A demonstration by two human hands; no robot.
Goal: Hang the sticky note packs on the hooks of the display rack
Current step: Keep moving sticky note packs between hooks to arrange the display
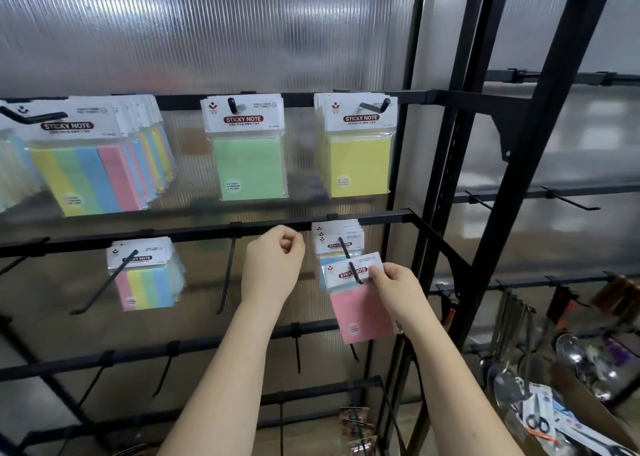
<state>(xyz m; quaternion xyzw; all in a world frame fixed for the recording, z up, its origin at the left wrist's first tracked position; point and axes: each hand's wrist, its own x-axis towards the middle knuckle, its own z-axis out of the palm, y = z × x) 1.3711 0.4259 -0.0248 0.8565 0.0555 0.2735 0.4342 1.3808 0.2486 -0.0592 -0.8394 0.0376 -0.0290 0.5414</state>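
Against ribbed translucent panel [207, 22]: right hand [391, 289] pinching pink pack [360, 303] header, seemingly threaded on hook [353, 272]; slide back squarely. Left hand [273, 265] curled, empty.

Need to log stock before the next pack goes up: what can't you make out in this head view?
- Pink sticky note pack: right hand covers its header corner.
- Packs behind it: count unclear, they overlap.
- Left hand: curled, whether it holds anything is hidden.
- Label small print: too small.
- Multicolour packs: cut by left edge.
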